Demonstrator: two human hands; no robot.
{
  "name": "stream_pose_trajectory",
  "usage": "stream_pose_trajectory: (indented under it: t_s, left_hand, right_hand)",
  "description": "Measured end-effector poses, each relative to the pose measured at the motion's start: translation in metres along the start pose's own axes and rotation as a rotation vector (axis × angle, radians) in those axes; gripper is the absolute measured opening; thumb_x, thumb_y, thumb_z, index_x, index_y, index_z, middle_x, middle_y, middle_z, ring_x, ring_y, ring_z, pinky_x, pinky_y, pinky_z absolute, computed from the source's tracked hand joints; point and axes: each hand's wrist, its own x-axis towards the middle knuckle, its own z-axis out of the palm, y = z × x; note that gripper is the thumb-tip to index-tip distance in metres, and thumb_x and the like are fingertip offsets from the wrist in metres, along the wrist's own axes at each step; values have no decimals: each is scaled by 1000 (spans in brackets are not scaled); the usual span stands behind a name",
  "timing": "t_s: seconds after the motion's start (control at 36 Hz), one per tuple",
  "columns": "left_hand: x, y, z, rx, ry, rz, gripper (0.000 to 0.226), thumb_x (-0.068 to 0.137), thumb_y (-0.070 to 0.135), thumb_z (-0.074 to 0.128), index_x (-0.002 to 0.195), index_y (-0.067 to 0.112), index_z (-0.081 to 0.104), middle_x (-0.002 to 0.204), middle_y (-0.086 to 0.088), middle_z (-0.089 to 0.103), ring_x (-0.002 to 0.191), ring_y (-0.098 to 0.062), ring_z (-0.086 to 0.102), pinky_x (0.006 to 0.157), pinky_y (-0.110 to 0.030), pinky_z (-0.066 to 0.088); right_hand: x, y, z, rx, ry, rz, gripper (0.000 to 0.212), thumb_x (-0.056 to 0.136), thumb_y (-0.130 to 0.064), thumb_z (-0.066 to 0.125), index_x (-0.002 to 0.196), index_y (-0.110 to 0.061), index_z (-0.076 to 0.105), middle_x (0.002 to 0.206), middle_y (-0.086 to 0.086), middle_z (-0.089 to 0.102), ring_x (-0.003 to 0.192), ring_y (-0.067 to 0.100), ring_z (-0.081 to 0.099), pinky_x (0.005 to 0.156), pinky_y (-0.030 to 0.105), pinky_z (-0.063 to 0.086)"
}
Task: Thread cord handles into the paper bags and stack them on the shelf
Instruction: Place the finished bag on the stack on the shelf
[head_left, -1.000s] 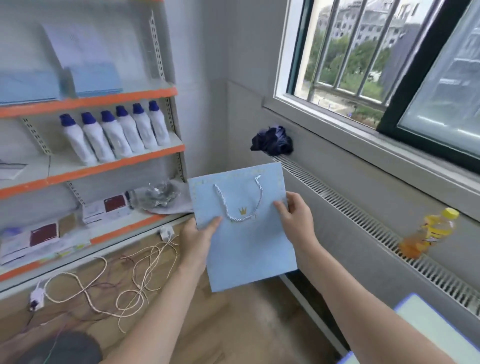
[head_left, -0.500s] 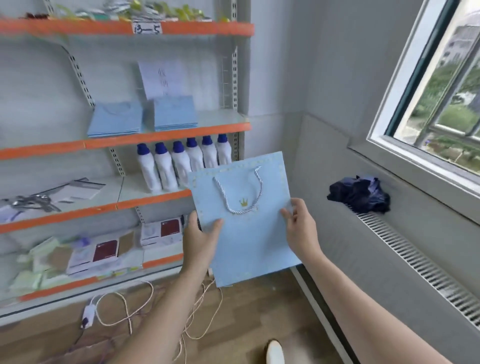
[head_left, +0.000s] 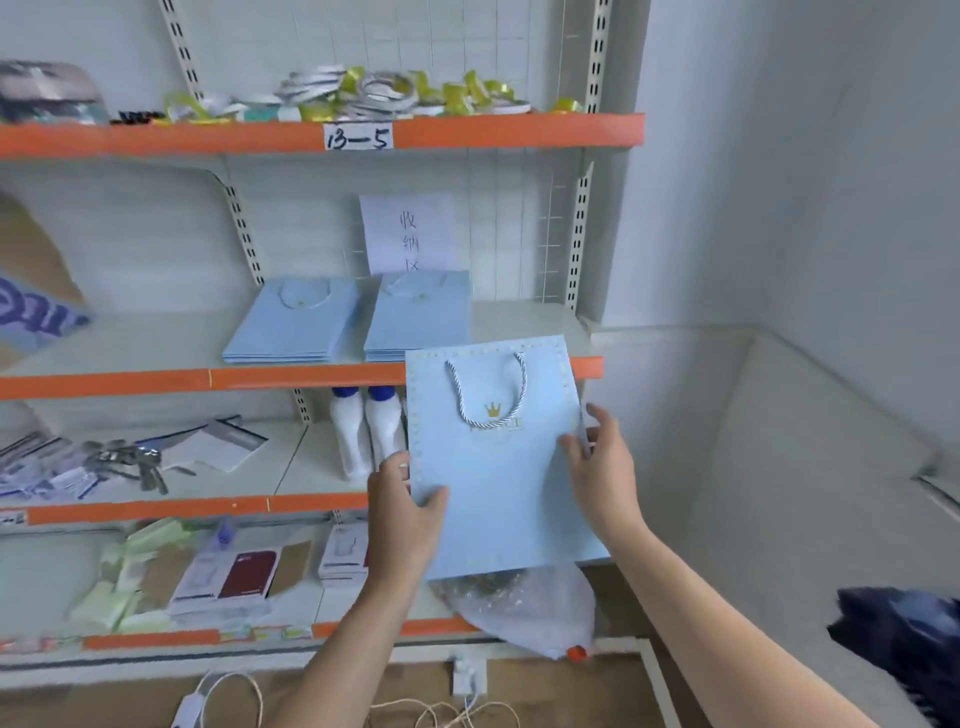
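I hold a flat light-blue paper bag (head_left: 498, 483) upright in front of the shelf unit, its twisted white cord handle (head_left: 488, 392) threaded and hanging over a gold crown print. My left hand (head_left: 402, 512) grips the bag's lower left edge, thumb on the front. My right hand (head_left: 602, 467) pinches its right edge. Two stacks of the same blue bags lie flat on the orange-edged shelf (head_left: 208, 376): the left stack (head_left: 293, 327) and the right stack (head_left: 418, 319), just above and behind the held bag's top.
White bottles with blue caps (head_left: 366, 431) stand on the shelf below, partly behind the bag. Keys and papers (head_left: 130, 460) lie left of them. A plastic bag (head_left: 524, 610) sits on the bottom shelf. Cords (head_left: 467, 714) trail on the wooden floor. Dark cloth (head_left: 904, 639) is at right.
The view has swung left from the window to face the shelves. The bag, held in both hands, has come closer to the shelf with the blue stacks.
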Motion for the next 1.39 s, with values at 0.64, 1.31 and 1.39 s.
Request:
stream_pose_trajectory:
  t_s: [0.64,1.31,1.39]
  left_hand:
    - [387,-24,44,519,-122,55,47,85,40,64,125,17,55,128,-10,51,125,-29,42,100,-35,39]
    - [446,-73,77,649,-116,2,50,88,34,61,131,12,50,131,-16,42,118,-34,38,92,-37,38]
    - [452,-66,80,661,-156,8,60,90,40,56,141,15,37,147,-15,26,122,-35,36,93,-38,40]
  right_hand:
    - [318,-32,224,-584,-158,-111,37,91,-28,51,123,-10,54,117,14,48,114,33,49,84,34,45]
    - [369,12,295,-893,-241,-163,54,97,-36,42,143,-11,32,134,13,40,121,30,37,93,36,42]
    - [370,10,293,-860,-250,-129,60,95,-44,45,145,-14,30,137,11,40,124,30,39,95,38,40]
